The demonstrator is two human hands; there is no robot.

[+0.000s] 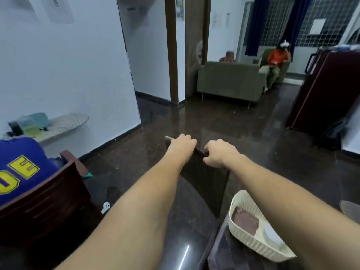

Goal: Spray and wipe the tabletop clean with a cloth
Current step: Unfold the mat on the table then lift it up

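**Both grips on chair rail; cloth lay behind them, to the right**

I found the left grip (182,146) and the right grip (219,152) both clenched over the top rail (200,152) of a dark chair, side by side. The rail ran from far left to near right. What I took for the brown cloth (246,222) lay in a white basket (236,197) on the tabletop (185,230), nearer me than either grip and beneath the right forearm. In my judgement the right grip was nearer to it. I could make out no spray bottle.
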